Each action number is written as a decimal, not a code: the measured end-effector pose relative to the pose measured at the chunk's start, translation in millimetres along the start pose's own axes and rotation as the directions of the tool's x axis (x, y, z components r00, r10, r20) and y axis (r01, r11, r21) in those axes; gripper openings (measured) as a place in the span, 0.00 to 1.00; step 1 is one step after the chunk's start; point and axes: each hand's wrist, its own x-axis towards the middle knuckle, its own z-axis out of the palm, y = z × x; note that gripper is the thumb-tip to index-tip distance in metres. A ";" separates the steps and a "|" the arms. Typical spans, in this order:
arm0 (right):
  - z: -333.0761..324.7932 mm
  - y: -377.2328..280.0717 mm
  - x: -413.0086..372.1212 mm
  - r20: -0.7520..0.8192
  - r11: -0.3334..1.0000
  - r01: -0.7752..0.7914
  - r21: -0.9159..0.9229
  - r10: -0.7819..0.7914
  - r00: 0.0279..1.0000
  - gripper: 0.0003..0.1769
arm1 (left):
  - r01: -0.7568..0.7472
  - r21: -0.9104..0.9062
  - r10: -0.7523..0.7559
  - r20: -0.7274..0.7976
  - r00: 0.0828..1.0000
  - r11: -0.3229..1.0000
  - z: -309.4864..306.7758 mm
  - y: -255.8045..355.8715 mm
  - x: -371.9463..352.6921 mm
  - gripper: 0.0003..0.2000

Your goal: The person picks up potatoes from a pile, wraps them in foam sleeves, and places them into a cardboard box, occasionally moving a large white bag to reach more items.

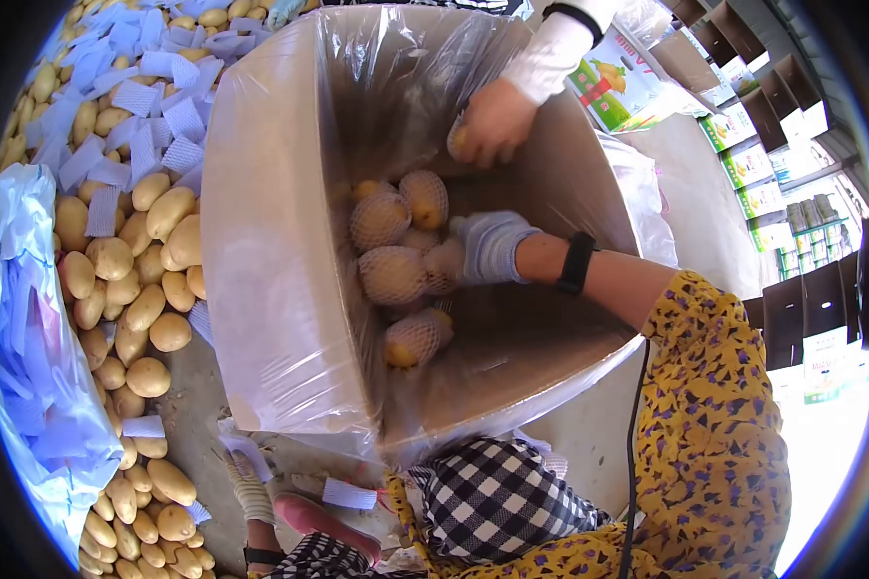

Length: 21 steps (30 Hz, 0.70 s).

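Note:
Inside the plastic-lined carton (pixel 290 241), my right hand (pixel 492 248), in a pale glove, is closed round a yellow fruit in a white foam net (pixel 443 264). Other netted fruits (pixel 393 275) lie beside it against the carton's left side. At the lower left, outside the carton, my left hand (pixel 247 482) is low over the floor in a ribbed pale glove. A pale foam net (pixel 251 450) is at its fingertips; the fingers are too blurred to tell whether they grip it.
Another person's bare hand (pixel 495 121), in a white sleeve, holds a netted fruit above the carton's far end. Loose yellow fruits (pixel 145 307) and foam nets (pixel 145 154) are heaped at left. Printed boxes (pixel 618 82) stand at right. A pink shoe (pixel 326 526) is below.

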 end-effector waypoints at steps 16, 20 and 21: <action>90.6 26.8 92.0 -0.190 0.940 -0.324 0.109 0.339 0.921 0.35 | 0.008 -0.334 -0.013 -0.013 1.000 0.943 9.8 4.8 -0.5 0.22; 97.9 48.5 115.5 -0.117 0.975 -0.213 -0.071 0.204 0.972 0.34 | 0.044 -0.315 -0.020 0.080 0.997 0.948 8.1 8.9 0.7 0.17; 82.6 40.3 104.9 -0.051 0.967 -0.159 -0.197 0.152 0.987 0.33 | 0.044 -0.309 -0.021 0.077 0.997 0.950 6.2 5.7 0.1 0.16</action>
